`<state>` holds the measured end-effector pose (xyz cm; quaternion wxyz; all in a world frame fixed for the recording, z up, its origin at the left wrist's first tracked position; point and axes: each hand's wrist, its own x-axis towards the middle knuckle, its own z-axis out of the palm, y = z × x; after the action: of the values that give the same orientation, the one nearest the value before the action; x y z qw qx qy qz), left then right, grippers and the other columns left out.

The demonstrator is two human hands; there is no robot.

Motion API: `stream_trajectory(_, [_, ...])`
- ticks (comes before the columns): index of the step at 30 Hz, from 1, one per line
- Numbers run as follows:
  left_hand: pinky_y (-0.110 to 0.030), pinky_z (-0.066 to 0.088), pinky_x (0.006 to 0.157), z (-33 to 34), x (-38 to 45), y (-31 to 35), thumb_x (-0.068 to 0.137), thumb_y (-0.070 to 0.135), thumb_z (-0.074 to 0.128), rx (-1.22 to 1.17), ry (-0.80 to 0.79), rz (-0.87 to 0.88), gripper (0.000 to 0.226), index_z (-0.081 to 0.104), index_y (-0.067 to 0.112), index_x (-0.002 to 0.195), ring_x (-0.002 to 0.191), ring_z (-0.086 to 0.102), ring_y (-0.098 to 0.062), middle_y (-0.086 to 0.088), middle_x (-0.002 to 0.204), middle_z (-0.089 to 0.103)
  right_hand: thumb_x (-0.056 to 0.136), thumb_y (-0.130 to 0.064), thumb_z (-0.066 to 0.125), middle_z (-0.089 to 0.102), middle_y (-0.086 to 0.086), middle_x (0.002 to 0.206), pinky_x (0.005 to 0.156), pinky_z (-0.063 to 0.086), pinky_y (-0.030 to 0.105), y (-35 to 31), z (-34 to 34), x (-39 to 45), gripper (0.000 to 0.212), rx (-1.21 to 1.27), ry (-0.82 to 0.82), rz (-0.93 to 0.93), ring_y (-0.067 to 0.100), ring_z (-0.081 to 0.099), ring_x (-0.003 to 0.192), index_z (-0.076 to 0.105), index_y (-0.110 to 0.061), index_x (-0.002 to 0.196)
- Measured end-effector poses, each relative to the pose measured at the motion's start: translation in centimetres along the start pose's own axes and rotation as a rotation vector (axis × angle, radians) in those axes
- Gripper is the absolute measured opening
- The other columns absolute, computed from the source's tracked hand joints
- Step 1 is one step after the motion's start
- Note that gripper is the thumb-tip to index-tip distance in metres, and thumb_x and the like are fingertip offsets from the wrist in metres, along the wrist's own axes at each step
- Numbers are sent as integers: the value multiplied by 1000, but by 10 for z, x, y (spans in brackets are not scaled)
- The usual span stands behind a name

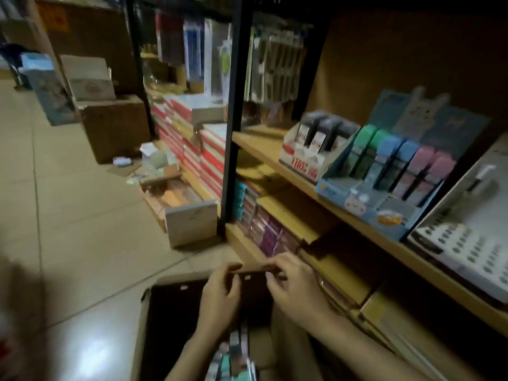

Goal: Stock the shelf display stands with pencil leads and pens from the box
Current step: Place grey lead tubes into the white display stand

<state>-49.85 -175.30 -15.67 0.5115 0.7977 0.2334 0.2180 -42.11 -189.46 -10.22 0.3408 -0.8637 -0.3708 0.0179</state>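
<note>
Dim stockroom — glossy beige tiled floor [82, 215] catching a pale light patch. Black metal shelving upright [233, 111] carries light wooden shelf boards [264, 149]. Brown cardboard cartons [115, 127] stacked along the left — brown backing wall [398, 56] behind.

The room is dim and warm-toned, with the brightest patch a soft glare on the tiled floor [93, 353] near its lower left, while the back of the wooden shelf [330, 193] and the open box [176, 312] sink into deep shadow. Everything looks soft and smeared, the left hand [220, 295] and right hand [294, 287] slightly blurred. Straight lines bow toward the edges, and the left edge melts into a dark haze.
</note>
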Motion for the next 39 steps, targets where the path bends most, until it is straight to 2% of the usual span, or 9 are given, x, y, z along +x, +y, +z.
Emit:
stream_trajectory(3, [-23, 42, 94, 11, -57, -67, 92, 11, 58, 152, -50, -349, 37, 55, 13, 130, 117, 54, -19, -2, 124, 56, 93, -22, 60, 55, -4, 123, 99, 43, 24, 34, 59, -42, 32, -94, -276, 266, 12, 54, 116, 61, -26, 125])
stream_trajectory(5, [-34, 41, 105, 16, -90, -102, 92, 13, 60, 187, -117, -549, 47, 48, 11, 137, 126, 48, -24, -10, 139, 49, 92, -18, 59, 57, 7, 127, 96, 41, 25, 51, 91, -62, 38, -74, -421, 370, 21, 54, 118, 60, -17, 130])
stream_trajectory(9, [-41, 19, 119, 29, -125, -145, 95, 24, 57, 308, -242, -700, 65, 26, 17, 151, 147, 17, -28, -8, 161, 14, 94, -17, 58, 52, 13, 132, 99, 42, 29, 79, 144, -92, 43, -77, -591, 501, 30, 52, 120, 54, -14, 136])
stream_trajectory(13, [-41, 18, 118, 42, -132, -171, 96, 19, 53, 317, -327, -737, 67, 18, 24, 153, 148, 10, -26, -3, 163, 1, 95, -22, 61, 45, 8, 140, 105, 42, 38, 98, 183, -102, 51, -108, -597, 582, 28, 50, 123, 45, -20, 144])
stream_trajectory(21, [-18, 35, 98, 58, -117, -198, 90, 10, 62, 376, -129, -583, 41, 52, 21, 128, 124, 46, -15, 2, 141, 43, 88, -21, 71, 50, 3, 134, 99, 47, 43, 115, 212, -107, 53, -150, -540, 683, 26, 52, 118, 47, -23, 136])
stream_trajectory(25, [-25, 43, 90, 64, -100, -205, 85, 8, 68, 389, -151, -520, 45, 53, 19, 125, 114, 50, -18, 0, 126, 52, 88, -16, 71, 58, 5, 123, 95, 49, 44, 121, 212, -110, 46, -116, -497, 718, 28, 56, 112, 51, -17, 129])
stream_trajectory(31, [-33, 47, 90, 70, -92, -208, 87, 10, 65, 465, -185, -538, 41, 53, 15, 126, 112, 51, -24, -6, 120, 54, 88, -12, 68, 44, 3, 138, 93, 52, 37, 126, 208, -110, 59, -208, -474, 731, 23, 55, 115, 43, -20, 141])
stream_trajectory(36, [-18, 45, 71, 59, -98, -208, 92, 16, 62, 197, -151, -674, 13, 61, 21, 104, 94, 59, -12, 6, 101, 61, 86, -32, 72, 40, 0, 135, 101, 43, 31, 122, 207, -119, 61, -336, -489, 457, 18, 42, 123, 44, -25, 140])
stream_trajectory(39, [-32, 53, 77, 53, -110, -205, 94, 16, 59, -40, -35, -854, 7, 59, 21, 99, 96, 63, -16, 4, 99, 65, 77, -47, 76, 35, -3, 141, 112, 30, 39, 122, 210, -123, 82, -353, -687, 379, 19, 33, 133, 36, -32, 147])
